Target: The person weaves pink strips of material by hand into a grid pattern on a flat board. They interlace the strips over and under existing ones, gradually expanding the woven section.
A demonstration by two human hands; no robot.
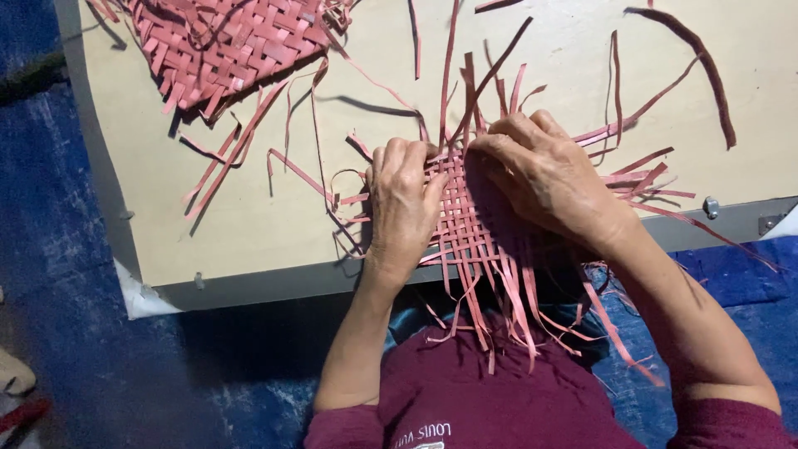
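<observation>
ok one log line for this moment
left hand flat on woven strip mat | right hand pinching strips | finished mat apart on board
</observation>
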